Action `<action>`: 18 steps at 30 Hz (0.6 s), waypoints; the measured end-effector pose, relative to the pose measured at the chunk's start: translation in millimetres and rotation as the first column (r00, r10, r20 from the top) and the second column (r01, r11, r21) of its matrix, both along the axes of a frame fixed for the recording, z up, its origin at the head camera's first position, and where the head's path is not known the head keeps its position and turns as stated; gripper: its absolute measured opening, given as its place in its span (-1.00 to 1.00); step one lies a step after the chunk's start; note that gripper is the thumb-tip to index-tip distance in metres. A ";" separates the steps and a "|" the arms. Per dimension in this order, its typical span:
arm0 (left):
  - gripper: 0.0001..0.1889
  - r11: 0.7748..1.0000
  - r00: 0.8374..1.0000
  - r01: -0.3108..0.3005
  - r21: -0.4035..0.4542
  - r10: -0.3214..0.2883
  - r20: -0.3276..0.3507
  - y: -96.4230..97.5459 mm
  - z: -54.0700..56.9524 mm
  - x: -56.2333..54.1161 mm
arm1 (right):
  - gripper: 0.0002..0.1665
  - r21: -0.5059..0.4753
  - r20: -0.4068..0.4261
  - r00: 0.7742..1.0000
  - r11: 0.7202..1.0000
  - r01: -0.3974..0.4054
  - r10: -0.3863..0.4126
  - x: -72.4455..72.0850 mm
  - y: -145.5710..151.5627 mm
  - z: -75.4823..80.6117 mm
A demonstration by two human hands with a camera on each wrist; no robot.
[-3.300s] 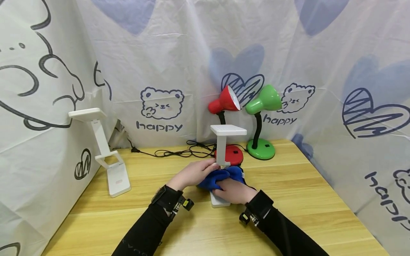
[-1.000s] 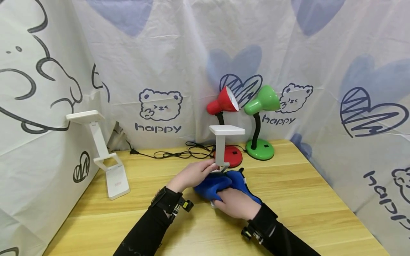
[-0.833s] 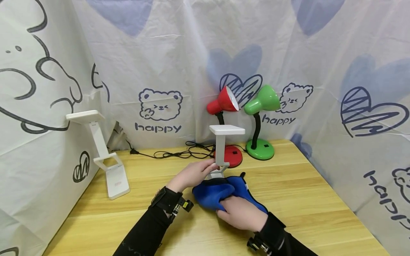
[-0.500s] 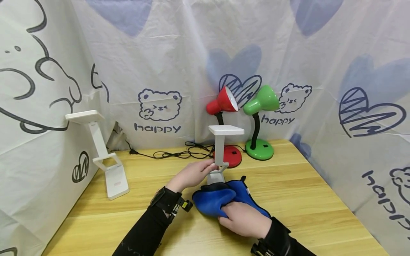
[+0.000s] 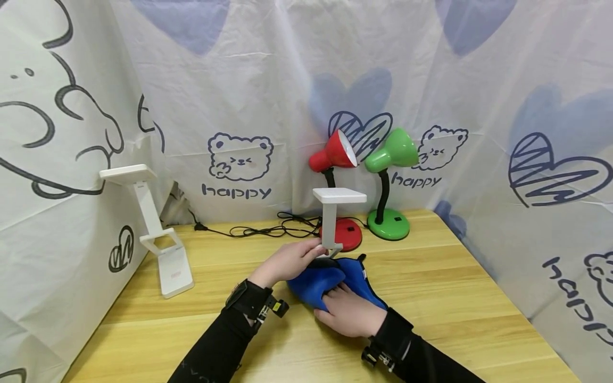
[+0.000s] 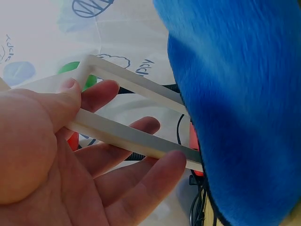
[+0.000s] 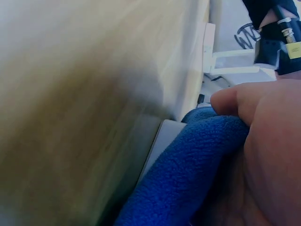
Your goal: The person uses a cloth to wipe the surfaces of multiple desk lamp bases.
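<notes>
A white folding desk lamp (image 5: 329,221) stands upright mid-counter (image 5: 460,298), directly in front of the red desk lamp (image 5: 332,153); the green desk lamp (image 5: 394,148) stands farther to the right. The person's left hand (image 5: 289,261) pinches the lamp's hinged bracket (image 6: 113,132) between thumb and forefinger, the other fingers spread loosely alongside. The right hand's (image 5: 351,313) grip is closed on a bunched blue plush cloth (image 5: 311,284), which covers most of the lamp's base (image 7: 164,139).

The lamp is probably light, smooth and stiff in its parts, but its joints could fold or shift under a push, and the thin head panel looks the most delicate. The low bracket seems a sound place to steady it, with the base edges as an alternative. The cloth should be soft, floppy and hard to damage, easily held by any gathered fold.
</notes>
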State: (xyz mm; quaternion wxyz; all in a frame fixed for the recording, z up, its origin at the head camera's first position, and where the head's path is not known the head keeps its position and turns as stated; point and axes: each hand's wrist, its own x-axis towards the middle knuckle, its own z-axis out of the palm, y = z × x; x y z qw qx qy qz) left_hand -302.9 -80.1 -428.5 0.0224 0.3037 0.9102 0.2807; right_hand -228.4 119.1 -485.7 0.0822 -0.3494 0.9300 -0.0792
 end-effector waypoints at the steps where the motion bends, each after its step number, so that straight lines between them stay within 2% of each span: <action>1: -0.66 1.000 1.000 0.004 0.003 -0.004 0.000 -0.1 -0.2 -0.1 | -0.33 0.001 -0.002 1.000 1.000 0.000 0.000 -3.0 -1.0 -0.3; 10: -0.72 1.000 1.000 0.017 0.011 -0.017 0.004 0.8 -2.1 -1.7 | -0.53 -0.067 -0.061 0.998 0.997 -0.032 0.027 -31.6 -2.3 -6.1; 18: -0.64 1.000 1.000 0.017 -0.007 -0.017 -0.013 -0.7 -3.4 -2.7 | -0.63 -0.035 -0.126 0.990 0.997 -0.069 0.064 -47.7 -4.5 -9.7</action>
